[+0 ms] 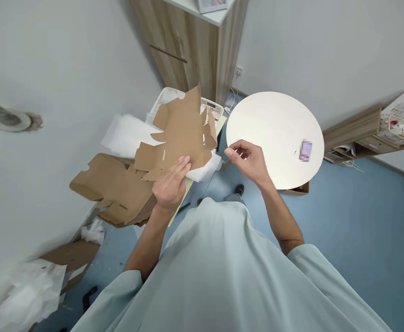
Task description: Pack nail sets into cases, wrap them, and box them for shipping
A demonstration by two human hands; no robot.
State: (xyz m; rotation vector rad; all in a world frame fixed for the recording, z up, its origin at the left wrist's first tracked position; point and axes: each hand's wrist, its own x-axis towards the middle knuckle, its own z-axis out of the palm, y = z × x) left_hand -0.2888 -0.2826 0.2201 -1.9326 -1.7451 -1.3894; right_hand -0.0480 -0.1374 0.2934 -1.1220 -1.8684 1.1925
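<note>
A flat, die-cut brown cardboard box blank (183, 127) with slots and flaps lies on top of white sheets and a white plastic basket. My left hand (172, 182) rests on its near edge with the fingers stretched out flat on the card. The left thumb is mostly hidden. My right hand (250, 159) hovers to the right of the blank, beside the round table's left edge. Its fingers are loosely curled, with a gap between them and the thumb, and nothing shows in them. Below left, a stack of similar cardboard blanks (115, 184) lies next to my left hand.
The round white table (267, 115) stands at right, with a blurred purple item (305, 151) on it. White sheets (129, 133) lie left of the blank, against the basket (167, 94). Behind stands a wooden cabinet (195, 50). Plastic bags (32, 290) lie lower left.
</note>
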